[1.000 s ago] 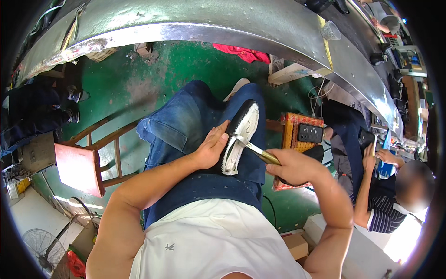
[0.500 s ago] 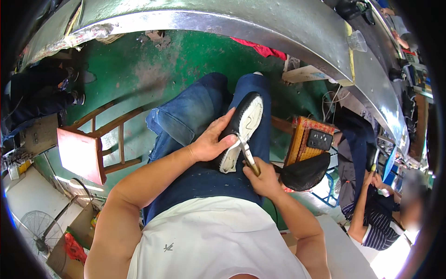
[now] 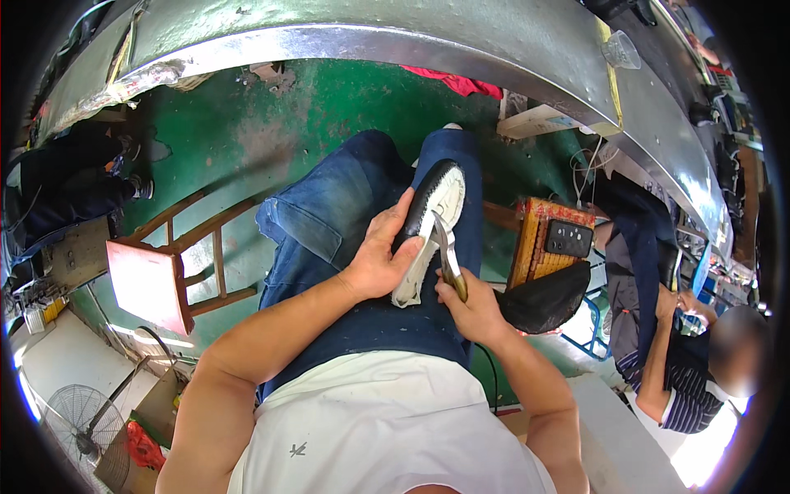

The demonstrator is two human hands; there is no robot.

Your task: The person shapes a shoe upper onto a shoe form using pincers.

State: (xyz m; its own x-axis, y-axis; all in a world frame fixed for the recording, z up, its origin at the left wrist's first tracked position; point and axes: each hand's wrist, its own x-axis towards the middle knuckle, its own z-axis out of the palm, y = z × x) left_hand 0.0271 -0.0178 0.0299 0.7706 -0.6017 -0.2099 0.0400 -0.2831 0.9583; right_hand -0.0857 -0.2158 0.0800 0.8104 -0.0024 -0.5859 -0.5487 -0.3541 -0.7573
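A black shoe upper (image 3: pixel 424 196) with a whitish underside (image 3: pixel 449 198) lies sole-up over my lap, its rounded toe pointing away from me. My left hand (image 3: pixel 383 255) is closed on its left side, with the thumb across the pale underside. In my right hand (image 3: pixel 473 309) are metal pincers (image 3: pixel 448 251), gripped by the brass-coloured handle. Their silver jaws touch or hover just over the middle of the underside; I cannot tell which.
A metal-edged bench (image 3: pixel 346 41) curves along the far side. At left stands a wooden stool (image 3: pixel 148 280); at right, a woven-top stool (image 3: pixel 539 255) holds a black phone (image 3: pixel 569 238) and a black piece (image 3: pixel 550 300). A co-worker (image 3: pixel 675 370) sits far right. A fan (image 3: pixel 82 428) stands lower left.
The pincers' jaws have shifted a little toward the shoe's toe, and my right hand has moved slightly with them. My left hand keeps its hold on the shoe upper.
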